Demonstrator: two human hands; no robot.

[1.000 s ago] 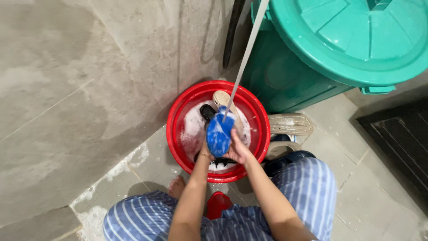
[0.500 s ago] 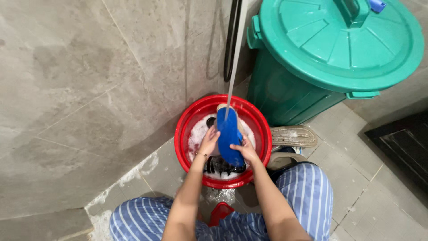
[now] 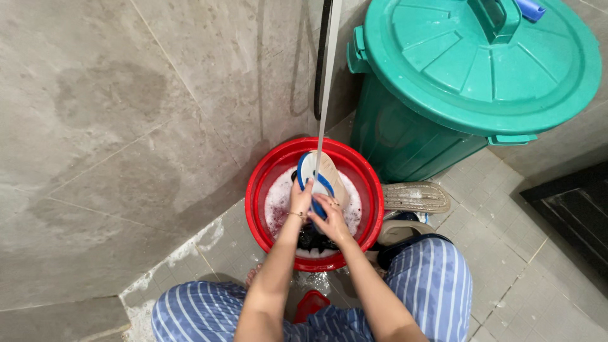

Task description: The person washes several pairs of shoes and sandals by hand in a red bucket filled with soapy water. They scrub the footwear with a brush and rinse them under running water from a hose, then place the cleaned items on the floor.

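A red basin (image 3: 259,190) of soapy water sits on the tiled floor by the wall. Over it I hold a blue-and-white sandal (image 3: 310,171) under a thin stream of water (image 3: 326,69) falling from above. My left hand (image 3: 301,199) grips the sandal's left side. My right hand (image 3: 329,215) holds its lower end, fingers over the blue strap. A beige sandal (image 3: 332,174) leans in the basin just behind it, and dark footwear (image 3: 313,239) lies in the suds under my hands.
A large green lidded bin (image 3: 456,76) stands to the right of the basin. A beige sandal (image 3: 415,196) lies sole up on the floor beside the basin, with dark footwear (image 3: 405,237) near my right knee. A small red object (image 3: 310,304) sits between my knees. A black hose (image 3: 321,63) hangs on the wall.
I have turned the blue sandal so its white upper face shows and lowered it closer to the basin; both hands have shifted up around it.
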